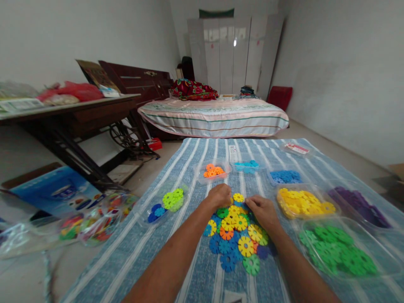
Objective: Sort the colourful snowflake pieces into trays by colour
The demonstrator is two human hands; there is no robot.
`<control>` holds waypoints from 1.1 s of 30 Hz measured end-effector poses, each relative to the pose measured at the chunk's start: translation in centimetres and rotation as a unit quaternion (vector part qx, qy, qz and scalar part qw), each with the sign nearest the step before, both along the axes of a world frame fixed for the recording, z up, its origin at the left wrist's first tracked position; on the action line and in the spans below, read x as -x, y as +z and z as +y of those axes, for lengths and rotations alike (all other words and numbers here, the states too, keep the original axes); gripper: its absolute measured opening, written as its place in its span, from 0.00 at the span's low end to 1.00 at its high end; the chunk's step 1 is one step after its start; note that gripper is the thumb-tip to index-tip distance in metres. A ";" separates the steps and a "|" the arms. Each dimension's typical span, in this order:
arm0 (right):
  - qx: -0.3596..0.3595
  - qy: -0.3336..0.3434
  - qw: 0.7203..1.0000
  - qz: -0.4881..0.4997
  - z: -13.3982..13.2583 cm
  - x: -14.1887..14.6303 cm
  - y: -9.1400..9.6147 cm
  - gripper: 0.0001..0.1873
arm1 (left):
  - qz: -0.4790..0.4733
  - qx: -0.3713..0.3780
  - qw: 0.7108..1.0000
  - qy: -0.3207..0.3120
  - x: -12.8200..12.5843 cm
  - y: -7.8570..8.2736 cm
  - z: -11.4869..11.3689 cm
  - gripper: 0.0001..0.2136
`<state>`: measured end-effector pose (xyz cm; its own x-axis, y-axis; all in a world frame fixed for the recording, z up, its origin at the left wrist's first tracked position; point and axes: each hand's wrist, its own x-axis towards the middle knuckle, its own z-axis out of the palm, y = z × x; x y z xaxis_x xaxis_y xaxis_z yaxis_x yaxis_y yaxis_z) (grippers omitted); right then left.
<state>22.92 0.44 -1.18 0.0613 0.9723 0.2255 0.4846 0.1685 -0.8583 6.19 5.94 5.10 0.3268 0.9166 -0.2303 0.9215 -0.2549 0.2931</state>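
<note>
A mixed pile of notched plastic discs (225, 246), mostly blue and yellow with some orange, green and purple, lies on the striped cloth. At its far left edge my left hand (220, 197) is closed, knuckles up; whatever its fingers hold is hidden. My right hand (261, 210) is at the pile's far right side, fingers bent and pressed together, and what is in them cannot be made out. Between the two hands sits a yellow notched disc (238, 197), close to the fingertips of both.
Clear tubs of sorted discs surround the pile: an orange tub (213, 171), light-blue tub (248, 167), blue tub (285, 176), yellow tub (304, 203), purple tub (360, 206), green tub (341, 248), and a lime-and-blue tub (166, 204). A bed (214, 120) stands beyond.
</note>
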 end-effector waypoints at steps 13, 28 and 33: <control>0.002 -0.005 0.999 0.037 0.0 0.0 0.0 0.17 | -0.295 0.123 0.944 -0.077 -5.8 4.6 0.3 0.11; 0.002 -0.008 1.000 0.004 -0.2 -0.1 0.2 0.17 | 0.101 -0.008 0.994 -0.047 5.2 3.9 -7.4 0.07; 0.008 -0.010 1.000 0.008 -0.4 -0.1 0.2 0.17 | 0.102 0.010 0.995 0.000 5.8 2.4 -9.6 0.10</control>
<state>23.03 0.00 -1.02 0.0836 0.9746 0.2079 0.4737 0.1447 -0.8687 0.40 -3.68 7.49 0.2720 0.9111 -0.3096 0.9621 -0.2518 0.1044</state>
